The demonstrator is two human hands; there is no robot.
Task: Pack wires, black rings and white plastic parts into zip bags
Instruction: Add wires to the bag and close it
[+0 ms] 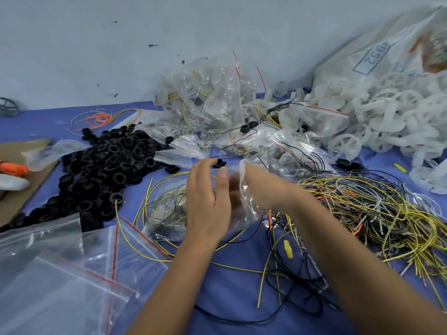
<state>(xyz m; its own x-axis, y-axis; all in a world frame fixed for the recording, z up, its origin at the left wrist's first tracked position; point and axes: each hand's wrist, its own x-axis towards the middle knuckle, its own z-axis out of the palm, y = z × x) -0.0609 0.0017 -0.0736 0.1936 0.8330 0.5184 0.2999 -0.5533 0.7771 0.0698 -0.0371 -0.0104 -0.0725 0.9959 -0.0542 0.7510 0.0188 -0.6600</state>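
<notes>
Hands meet over the middle of the blue tabletop (229,274), both at one clear zip bag (169,209) that lies crumpled between them with yellow and black wire coiled inside. The left hand (208,197) stands on edge beside the bag, fingers fairly straight and spread, thumb raised, its palm against the plastic; a single black ring (219,162) sits just beyond its fingertips. The right hand (262,187) is pushed into the bag's open mouth and wrapped in the film, so its fingers are hidden and whether they pinch the plastic or something inside cannot be told.

A heap of black plastic rings (106,170) spreads toward the left edge of the tabletop, well clear of the left hand. A tangle of yellow, grey and black wires (377,213) lies by the right edge, just beside the right forearm, with loose strands trailing under both arms. White plastic wheel-shaped parts (391,117) pile up at the far right corner, spilling from a large white sack (391,44) cut off by the frame. Filled clear bags (208,100) are stacked against the far edge by the wall. Empty zip bags with red seal strips (60,274) overlap at the near left corner. A brown cardboard sheet (14,180) at the left edge carries an orange-and-white object that is cropped and hard to identify.
</notes>
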